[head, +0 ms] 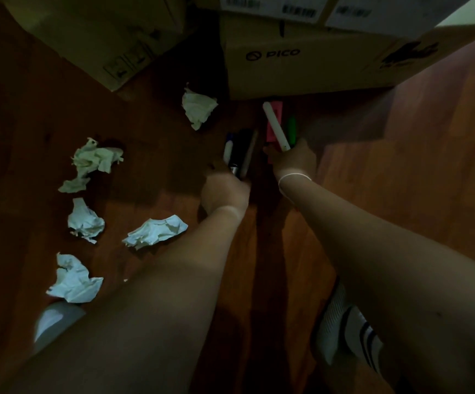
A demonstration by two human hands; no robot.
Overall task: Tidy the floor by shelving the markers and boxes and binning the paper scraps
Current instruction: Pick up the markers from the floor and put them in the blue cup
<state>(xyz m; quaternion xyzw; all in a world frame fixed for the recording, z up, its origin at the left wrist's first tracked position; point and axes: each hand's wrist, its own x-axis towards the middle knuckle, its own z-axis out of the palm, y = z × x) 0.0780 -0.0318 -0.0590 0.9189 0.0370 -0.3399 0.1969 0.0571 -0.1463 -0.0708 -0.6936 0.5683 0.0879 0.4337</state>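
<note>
My left hand (224, 191) is closed around a bunch of markers (237, 153), dark and white ones that stick out forward. In my right hand (294, 159) I grip a white marker (274, 125) that points away from me. Under it on the wooden floor lie a pink marker (273, 120) and a green marker (291, 127), close to the PICO cardboard box (301, 66). Several crumpled paper scraps lie on the floor to the left, one near the box (199, 108), others at the left (94, 162), (85, 220), (156, 230), (72, 280).
A second cardboard box (102, 38) stands at the upper left, with more labelled boxes (287, 7) stacked on the PICO box. My feet in socks show at the bottom left (54, 322) and bottom right (347, 328). The scene is dim.
</note>
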